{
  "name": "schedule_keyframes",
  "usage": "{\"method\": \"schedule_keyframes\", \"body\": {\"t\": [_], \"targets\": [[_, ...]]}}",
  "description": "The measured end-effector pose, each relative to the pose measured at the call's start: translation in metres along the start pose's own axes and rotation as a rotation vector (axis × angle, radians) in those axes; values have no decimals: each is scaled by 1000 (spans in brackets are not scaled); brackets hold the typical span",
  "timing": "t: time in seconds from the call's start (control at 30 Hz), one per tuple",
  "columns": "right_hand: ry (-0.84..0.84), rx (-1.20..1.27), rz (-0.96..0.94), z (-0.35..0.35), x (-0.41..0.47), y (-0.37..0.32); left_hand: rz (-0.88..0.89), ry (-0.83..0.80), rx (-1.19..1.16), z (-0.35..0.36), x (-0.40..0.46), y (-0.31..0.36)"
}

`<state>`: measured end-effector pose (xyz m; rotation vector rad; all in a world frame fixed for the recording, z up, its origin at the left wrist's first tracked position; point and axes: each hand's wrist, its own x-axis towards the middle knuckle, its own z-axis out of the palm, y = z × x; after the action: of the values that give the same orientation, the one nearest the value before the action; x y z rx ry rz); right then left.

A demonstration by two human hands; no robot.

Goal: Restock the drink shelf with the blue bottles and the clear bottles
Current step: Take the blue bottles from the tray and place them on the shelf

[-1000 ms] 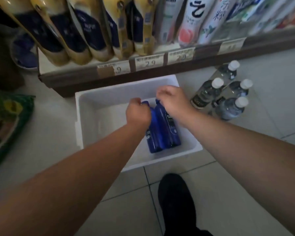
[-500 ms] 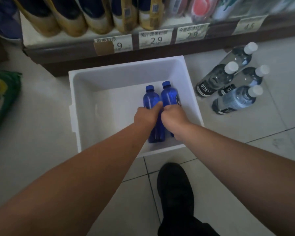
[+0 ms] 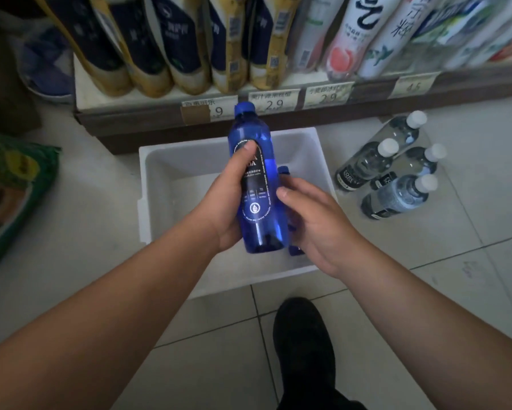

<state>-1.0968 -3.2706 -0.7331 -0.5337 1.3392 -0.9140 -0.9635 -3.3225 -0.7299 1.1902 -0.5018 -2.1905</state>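
Pale tiled floor (image 3: 71, 261) carries white bin (image 3: 160, 184) against shelf (image 3: 148, 99) base; four clear bottles (image 3: 390, 173) lying beside bin; green bag (image 3: 9, 184) at floor's left edge.

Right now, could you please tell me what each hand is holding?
Left hand: closed around a blue bottle.
Right hand: closed on a second blue bottle, mostly hidden.
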Motion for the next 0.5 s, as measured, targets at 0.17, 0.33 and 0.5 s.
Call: {"method": "schedule_keyframes", "body": {"t": [0.17,0.33,0.5], "targets": [[-225,12,-222,25,-38,-56,168,-74,123,33,-40,60],[-215,-69,-425,41,-69,-118,386,-112,370,69,-85,123],[-83,-234,-627,53,-89,-194,696,-91,563,117,-120,180]]}}
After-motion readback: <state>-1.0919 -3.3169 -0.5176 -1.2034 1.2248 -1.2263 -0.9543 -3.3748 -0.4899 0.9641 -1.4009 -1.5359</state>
